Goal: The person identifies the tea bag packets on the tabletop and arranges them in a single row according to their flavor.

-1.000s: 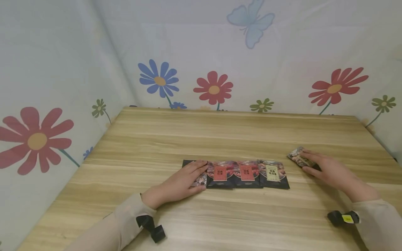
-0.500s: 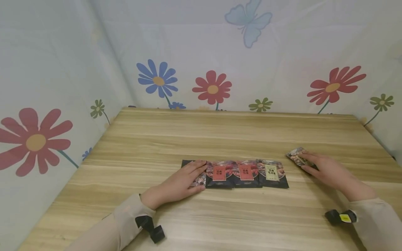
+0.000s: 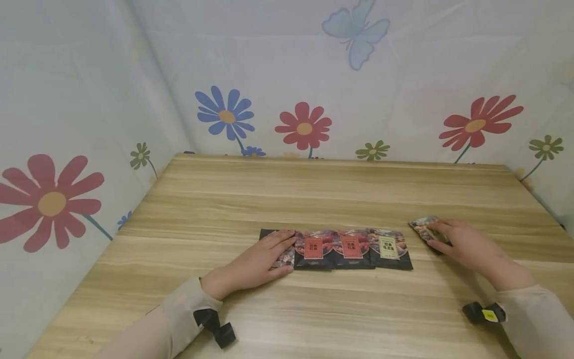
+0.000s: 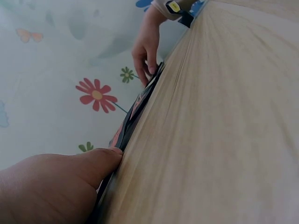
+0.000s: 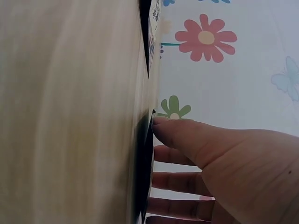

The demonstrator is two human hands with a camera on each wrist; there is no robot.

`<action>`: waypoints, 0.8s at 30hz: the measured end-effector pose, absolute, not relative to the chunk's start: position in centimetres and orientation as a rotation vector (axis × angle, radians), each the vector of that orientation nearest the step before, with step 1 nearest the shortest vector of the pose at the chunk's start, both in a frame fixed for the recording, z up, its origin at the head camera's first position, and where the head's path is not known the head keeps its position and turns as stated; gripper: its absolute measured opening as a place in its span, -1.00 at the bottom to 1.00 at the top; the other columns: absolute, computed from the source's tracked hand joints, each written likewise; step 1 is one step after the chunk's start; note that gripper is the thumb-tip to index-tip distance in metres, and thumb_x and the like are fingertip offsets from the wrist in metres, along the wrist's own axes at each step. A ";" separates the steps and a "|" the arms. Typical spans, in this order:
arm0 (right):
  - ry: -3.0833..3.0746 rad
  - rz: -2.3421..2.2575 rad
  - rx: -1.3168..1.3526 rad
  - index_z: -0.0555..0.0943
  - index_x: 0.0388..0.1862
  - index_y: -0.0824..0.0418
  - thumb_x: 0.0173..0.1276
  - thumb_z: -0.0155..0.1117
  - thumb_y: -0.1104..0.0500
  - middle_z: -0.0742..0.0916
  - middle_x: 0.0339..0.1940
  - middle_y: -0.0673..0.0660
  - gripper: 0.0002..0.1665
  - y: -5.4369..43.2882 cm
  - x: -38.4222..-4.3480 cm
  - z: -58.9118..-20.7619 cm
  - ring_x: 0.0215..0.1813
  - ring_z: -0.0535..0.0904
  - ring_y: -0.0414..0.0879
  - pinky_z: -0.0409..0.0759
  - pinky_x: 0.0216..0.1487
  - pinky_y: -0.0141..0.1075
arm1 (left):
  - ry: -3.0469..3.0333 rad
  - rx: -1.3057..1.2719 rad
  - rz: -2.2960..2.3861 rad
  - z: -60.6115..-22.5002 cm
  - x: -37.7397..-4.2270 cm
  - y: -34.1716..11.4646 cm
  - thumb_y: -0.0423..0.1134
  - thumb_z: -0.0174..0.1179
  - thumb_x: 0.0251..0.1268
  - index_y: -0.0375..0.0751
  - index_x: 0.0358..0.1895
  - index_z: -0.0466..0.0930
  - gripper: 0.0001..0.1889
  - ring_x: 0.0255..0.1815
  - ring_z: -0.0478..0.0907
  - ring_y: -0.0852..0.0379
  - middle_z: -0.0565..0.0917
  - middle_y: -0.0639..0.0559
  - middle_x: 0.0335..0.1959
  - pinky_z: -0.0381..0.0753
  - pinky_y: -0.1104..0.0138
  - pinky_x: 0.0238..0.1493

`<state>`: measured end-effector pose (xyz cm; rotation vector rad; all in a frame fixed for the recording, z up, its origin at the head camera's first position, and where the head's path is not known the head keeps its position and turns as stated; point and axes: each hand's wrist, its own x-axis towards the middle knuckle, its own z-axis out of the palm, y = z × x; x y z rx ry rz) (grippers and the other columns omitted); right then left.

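In the head view, several dark tea packets lie in a row on the table. My left hand rests on the leftmost tea packet and covers most of it; its fingers lie straight. To its right come two red-labelled tea packets and a tea packet with a pale yellow label, edges touching or overlapping. Right of the row, a tilted floral tea packet lies apart from them, partly under my right hand. In the right wrist view, its straight, spread fingers and thumb touch that packet from above.
The wood-grain table ends at a white curtain printed with flowers and a butterfly, which stands behind it and along the left side. Each wrist wears a black camera mount.
My right hand and the packet under it have shifted slightly toward me, and the packet has turned a little. The left hand and the row have stayed in place.
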<state>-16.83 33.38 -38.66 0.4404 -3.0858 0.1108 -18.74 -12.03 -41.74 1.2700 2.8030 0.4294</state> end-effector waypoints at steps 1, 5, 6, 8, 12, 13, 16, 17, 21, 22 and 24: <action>-3.087 0.105 0.437 0.55 0.13 0.42 0.30 0.29 0.05 0.54 0.15 0.58 -0.45 33.4 -16.8 -38.7 0.12 0.49 0.48 0.49 0.08 0.29 | 2.803 1.269 0.430 -41.7 -18.8 -12.0 0.10 0.05 0.39 -0.26 0.47 0.16 -0.27 0.54 0.10 -0.11 0.18 -0.14 0.51 0.11 0.05 0.54; -3.095 0.080 0.407 0.56 0.10 0.43 0.29 0.30 0.05 0.55 0.12 0.58 -0.45 33.1 -16.7 -38.7 0.09 0.51 0.48 0.51 0.05 0.28 | 2.801 1.273 0.435 -41.8 -18.9 -11.9 0.10 0.05 0.39 -0.26 0.47 0.15 -0.27 0.53 0.11 -0.11 0.19 -0.14 0.51 0.13 0.05 0.54; -3.098 0.077 0.397 0.56 0.10 0.43 0.28 0.30 0.04 0.56 0.11 0.58 -0.45 33.0 -16.6 -38.6 0.09 0.51 0.48 0.51 0.05 0.28 | 2.801 1.275 0.434 -41.8 -18.9 -11.8 0.10 0.05 0.39 -0.26 0.47 0.15 -0.27 0.53 0.11 -0.10 0.19 -0.14 0.51 0.13 0.05 0.54; -3.099 0.066 0.379 0.56 0.09 0.42 0.28 0.30 0.03 0.57 0.11 0.57 -0.45 32.8 -16.5 -38.6 0.08 0.52 0.47 0.52 0.03 0.27 | 2.802 1.278 0.430 -41.9 -18.9 -11.8 0.10 0.05 0.39 -0.26 0.47 0.15 -0.27 0.53 0.11 -0.10 0.19 -0.14 0.51 0.13 0.05 0.54; -3.097 0.048 0.365 0.57 0.08 0.42 0.27 0.30 0.02 0.58 0.09 0.56 -0.44 32.5 -16.3 -38.5 0.06 0.53 0.47 0.54 -0.01 0.27 | 2.801 1.274 0.424 -41.8 -18.9 -11.8 0.11 0.05 0.38 -0.26 0.47 0.15 -0.26 0.54 0.10 -0.10 0.18 -0.14 0.51 0.12 0.06 0.54; -3.096 0.045 0.367 0.57 0.08 0.42 0.27 0.30 0.02 0.59 0.08 0.55 -0.45 32.5 -16.3 -38.4 0.06 0.54 0.46 0.54 -0.01 0.26 | 2.800 1.274 0.424 -41.8 -18.9 -11.8 0.11 0.05 0.38 -0.26 0.47 0.15 -0.26 0.54 0.10 -0.10 0.18 -0.14 0.51 0.12 0.06 0.54; -3.093 0.039 0.376 0.57 0.07 0.42 0.27 0.30 0.02 0.59 0.06 0.55 -0.45 32.4 -16.3 -38.4 0.05 0.54 0.46 0.55 -0.02 0.26 | 2.802 1.281 0.423 -41.9 -18.9 -11.8 0.10 0.05 0.39 -0.27 0.47 0.15 -0.27 0.53 0.11 -0.10 0.19 -0.14 0.51 0.13 0.06 0.54; -3.093 0.038 0.380 0.57 0.07 0.42 0.27 0.30 0.02 0.60 0.06 0.55 -0.45 32.4 -16.3 -38.4 0.05 0.54 0.46 0.54 -0.02 0.26 | 2.803 1.283 0.422 -41.9 -18.9 -11.9 0.10 0.05 0.39 -0.27 0.47 0.15 -0.27 0.53 0.11 -0.10 0.19 -0.14 0.51 0.13 0.05 0.54; -3.081 0.038 0.407 0.58 0.06 0.42 0.26 0.31 0.02 0.61 0.03 0.53 -0.45 32.4 -16.3 -38.5 0.03 0.56 0.44 0.55 -0.02 0.25 | 2.805 1.286 0.421 -41.9 -18.9 -12.0 0.10 0.05 0.39 -0.27 0.46 0.16 -0.28 0.53 0.11 -0.11 0.19 -0.15 0.51 0.13 0.05 0.54; -3.079 0.040 0.413 0.58 0.05 0.42 0.26 0.31 0.02 0.62 0.02 0.53 -0.45 32.4 -16.3 -38.5 0.02 0.56 0.44 0.55 -0.03 0.24 | 2.805 1.285 0.423 -41.9 -18.9 -12.0 0.10 0.06 0.39 -0.27 0.46 0.16 -0.28 0.53 0.10 -0.12 0.19 -0.15 0.51 0.12 0.05 0.54; -3.076 0.041 0.426 0.59 0.05 0.42 0.25 0.32 0.02 0.63 0.01 0.52 -0.45 32.4 -16.3 -38.5 0.01 0.57 0.43 0.56 -0.02 0.24 | 2.806 1.287 0.423 -41.9 -18.9 -12.0 0.10 0.06 0.39 -0.27 0.46 0.17 -0.28 0.53 0.10 -0.12 0.19 -0.15 0.51 0.13 0.05 0.54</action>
